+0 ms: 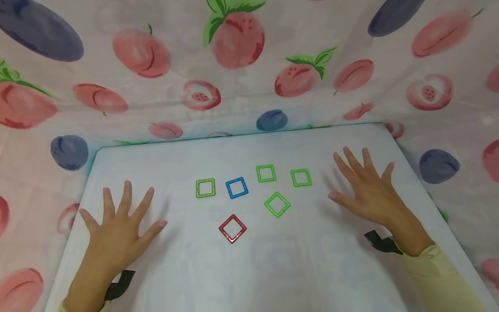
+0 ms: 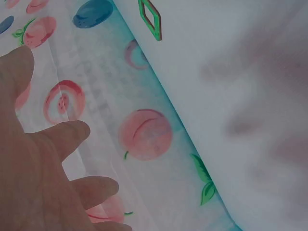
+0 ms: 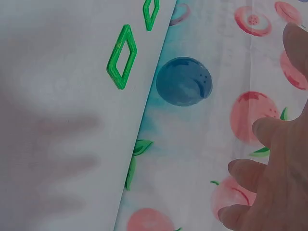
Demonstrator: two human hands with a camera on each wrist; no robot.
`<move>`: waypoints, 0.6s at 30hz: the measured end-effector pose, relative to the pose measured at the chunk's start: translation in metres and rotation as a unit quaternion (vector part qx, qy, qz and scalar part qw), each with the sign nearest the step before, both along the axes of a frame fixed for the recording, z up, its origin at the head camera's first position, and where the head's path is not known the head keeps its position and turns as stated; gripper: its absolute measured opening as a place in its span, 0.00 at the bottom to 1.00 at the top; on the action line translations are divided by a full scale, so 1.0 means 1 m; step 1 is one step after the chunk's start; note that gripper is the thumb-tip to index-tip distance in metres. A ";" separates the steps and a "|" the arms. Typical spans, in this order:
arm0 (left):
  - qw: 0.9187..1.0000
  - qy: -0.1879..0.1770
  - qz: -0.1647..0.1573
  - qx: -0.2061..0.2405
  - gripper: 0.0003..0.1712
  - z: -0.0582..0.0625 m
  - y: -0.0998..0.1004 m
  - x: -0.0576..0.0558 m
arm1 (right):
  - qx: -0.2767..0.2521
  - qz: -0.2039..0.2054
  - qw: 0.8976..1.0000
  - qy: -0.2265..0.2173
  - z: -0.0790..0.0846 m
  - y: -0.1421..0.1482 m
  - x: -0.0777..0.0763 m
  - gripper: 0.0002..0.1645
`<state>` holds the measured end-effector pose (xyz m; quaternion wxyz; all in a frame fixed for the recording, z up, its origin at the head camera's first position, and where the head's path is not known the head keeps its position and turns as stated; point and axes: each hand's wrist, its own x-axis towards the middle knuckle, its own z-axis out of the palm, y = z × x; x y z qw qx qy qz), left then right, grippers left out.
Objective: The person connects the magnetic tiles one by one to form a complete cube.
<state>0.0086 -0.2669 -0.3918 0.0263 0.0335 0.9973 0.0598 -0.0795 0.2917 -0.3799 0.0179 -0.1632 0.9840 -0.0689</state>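
Note:
Several square plastic frames lie flat and apart on the white table. A red frame (image 1: 221, 228) is nearest the person, set cornerwise. Behind it are a blue frame (image 1: 228, 191) and a green frame (image 1: 197, 189) to its left. Three more green ones lie to the right, among them a cornerwise green frame (image 1: 269, 209). My left hand (image 1: 115, 238) is spread over the table's left side, fingers apart, holding nothing. On the right side my right hand (image 1: 368, 193) is spread likewise, its thumb toward the rightmost green frame (image 1: 293, 178). Both hands cast shadows on the tabletop.
A fruit-printed cloth (image 1: 238, 86) rises behind the white table (image 1: 187, 277) and along both its sides. Dark straps (image 1: 383, 243) show at the wrists. The table's back edge runs close behind the frames.

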 end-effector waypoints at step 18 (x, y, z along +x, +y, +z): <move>1.000 -0.003 -0.007 0.022 0.42 -0.003 0.020 0.002 | -0.027 0.001 0.999 -0.023 -0.002 -0.010 -0.006 0.59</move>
